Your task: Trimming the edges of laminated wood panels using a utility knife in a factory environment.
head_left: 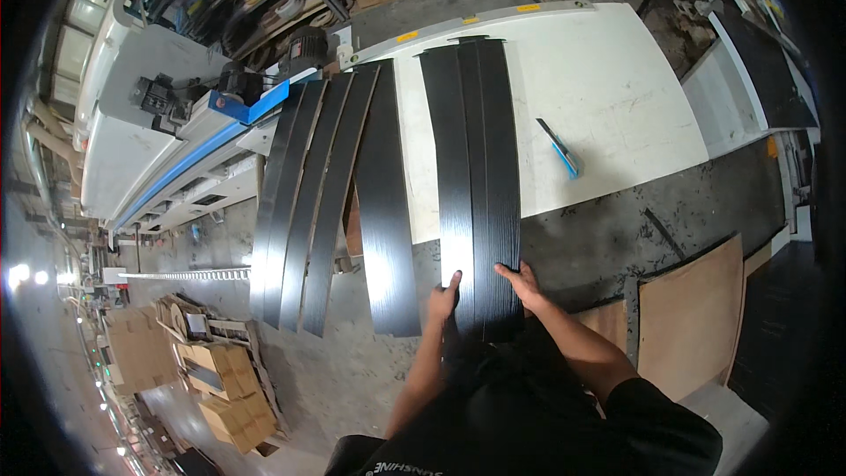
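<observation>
Long black wood-grain panels (471,176) lie together in front of me, overlapping lengthwise, their far ends on a white table (617,79) and their near ends out past its edge. My left hand (442,300) grips their left side near the close end, thumb on top. On the right side, my right hand (522,286) grips the same panels, thumb over the face. The fingers of both hands are mostly hidden underneath. To the left rests a single wide black panel (384,211), beside several narrower black strips (304,211) fanned out. A blue utility knife (559,152) lies right of the held panels.
A pale straight bar (476,22) runs along the table's far edge. Left stands a machine with motors and a blue rail (189,167). Cardboard boxes (220,370) sit on the floor at lower left. Brown boards (692,313) lean at my right. Racks with curved pieces fill the back.
</observation>
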